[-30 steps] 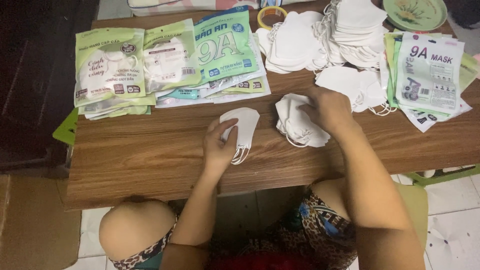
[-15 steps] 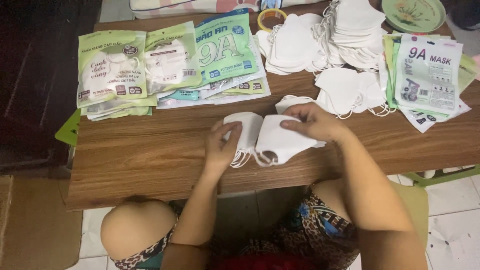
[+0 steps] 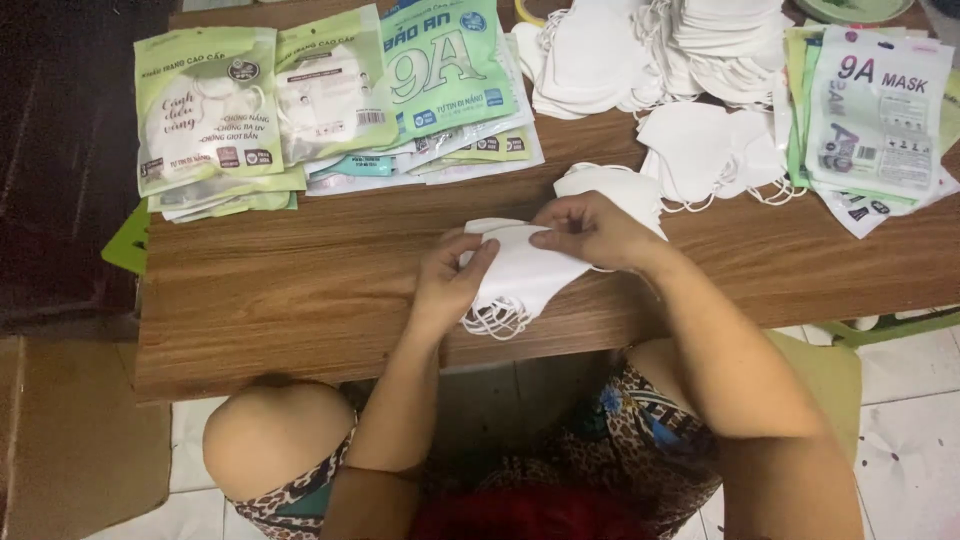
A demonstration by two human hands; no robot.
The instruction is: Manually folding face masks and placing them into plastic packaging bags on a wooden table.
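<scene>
White face masks [image 3: 525, 272], a small stack of them, lie near the front edge of the wooden table [image 3: 300, 290], about the middle of its width, with their ear loops hanging just over that edge. The left hand [image 3: 450, 285] pinches the stack at its left side, fingers on top. The right hand [image 3: 590, 228] pinches its upper edge with curled fingers. Just behind the right hand lies another white mask [image 3: 615, 185]. Green packets [image 3: 210, 110] cover the back left corner, and loose masks [image 3: 700, 60] are piled at the back right.
</scene>
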